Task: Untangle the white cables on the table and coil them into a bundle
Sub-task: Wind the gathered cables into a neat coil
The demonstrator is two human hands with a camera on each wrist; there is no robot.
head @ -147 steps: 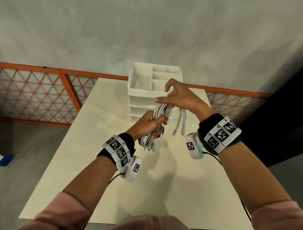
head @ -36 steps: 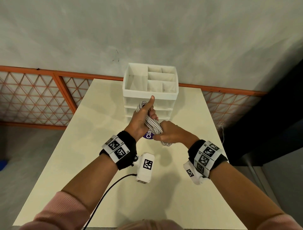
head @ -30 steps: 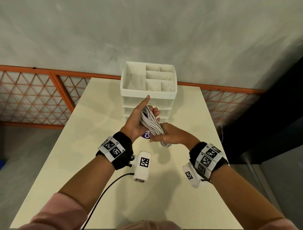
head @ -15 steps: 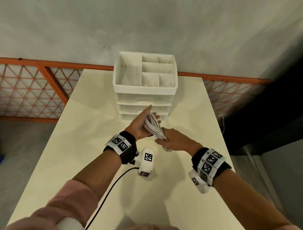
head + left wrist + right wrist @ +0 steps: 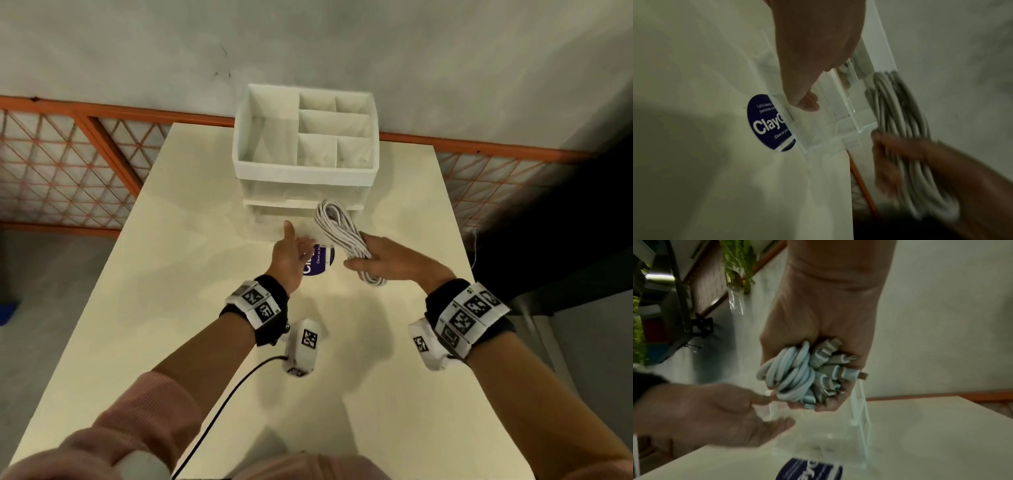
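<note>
The white cables form one coiled bundle (image 5: pixel 337 226) held above the table in front of the white organizer (image 5: pixel 305 171). My right hand (image 5: pixel 387 262) grips the bundle's lower end alone; the right wrist view shows loops and several plugs (image 5: pixel 789 374) packed in its fist. My left hand (image 5: pixel 291 253) is off the bundle, to its left, thumb up and fingers fairly straight. In the left wrist view its fingertips (image 5: pixel 807 104) touch the front of a clear drawer (image 5: pixel 838 113) pulled out from the organizer's base, with the bundle (image 5: pixel 898 116) blurred beside it.
The cream table (image 5: pixel 205 308) carries a round purple sticker (image 5: pixel 320 263), partly under the clear drawer (image 5: pixel 828 434). The organizer has several open top compartments. An orange mesh fence (image 5: pixel 68 171) runs behind the table, and a black cord (image 5: pixel 219 411) trails from my left wrist.
My left hand has let go of the bundle and dropped to the clear drawer's front. The right hand now holds the bundle alone and has shifted it slightly right.
</note>
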